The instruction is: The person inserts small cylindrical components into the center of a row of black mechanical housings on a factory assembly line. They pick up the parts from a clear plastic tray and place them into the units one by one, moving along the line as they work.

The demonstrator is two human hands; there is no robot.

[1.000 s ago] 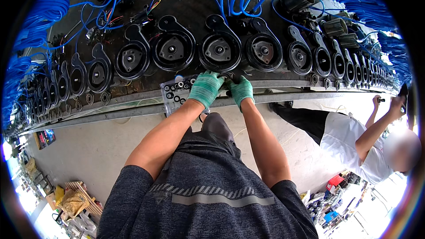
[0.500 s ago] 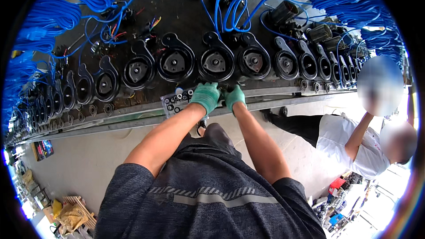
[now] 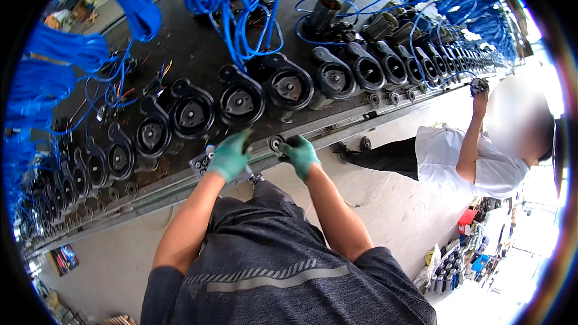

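Both my hands wear green gloves and are at the near edge of the workbench. A small ring-shaped part (image 3: 276, 143) with a light metallic centre is pinched between the thumb and fingers of my right hand (image 3: 300, 156). My left hand (image 3: 230, 156) is beside a shallow tray (image 3: 196, 165) of small round parts and partly covers it. Its fingertips are smeared by motion, so whether they hold anything does not show. Just beyond my hands stands a black round housing (image 3: 241, 103) with a raised arm and a metal plate inside.
Similar housings (image 3: 334, 76) line the bench in a long row, with small rings (image 3: 394, 97) along its metal edge. Blue cable bundles (image 3: 129, 3) hang above. A person in a white shirt (image 3: 445, 159) stands at the right, holding a dark round part (image 3: 479, 86).
My hands have moved apart; the ring-shaped part now shows in my right hand. The view has turned, so the bench slopes more. The other person's raised hand now shows a round part.
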